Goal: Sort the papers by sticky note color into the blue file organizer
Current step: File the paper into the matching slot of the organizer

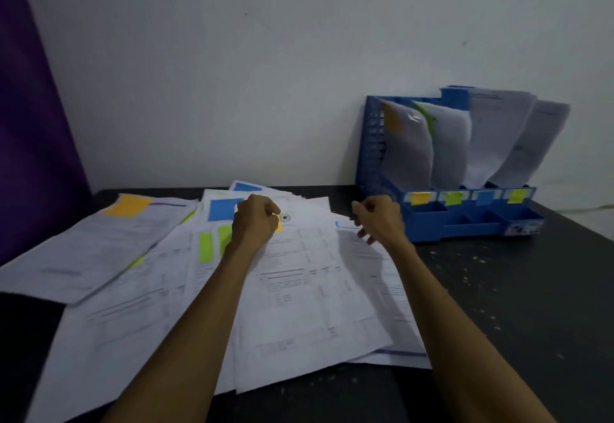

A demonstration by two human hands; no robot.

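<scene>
My left grip (pixel 255 223) is curled over the orange sticky note (pixel 277 227) on the top sheet (pixel 299 289) of the loose papers (pixel 133 289) spread across the dark counter (pixel 515 289). I cannot tell whether it pinches anything. My right grip (pixel 378 219) hovers loosely curled, holding nothing, just beside the blue file organizer (pixel 372 156), which stands at the counter's back right with sheets in its slots.

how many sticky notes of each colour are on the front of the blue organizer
orange note: 1
green note: 1
blue note: 1
yellow note: 1
total: 4
</scene>
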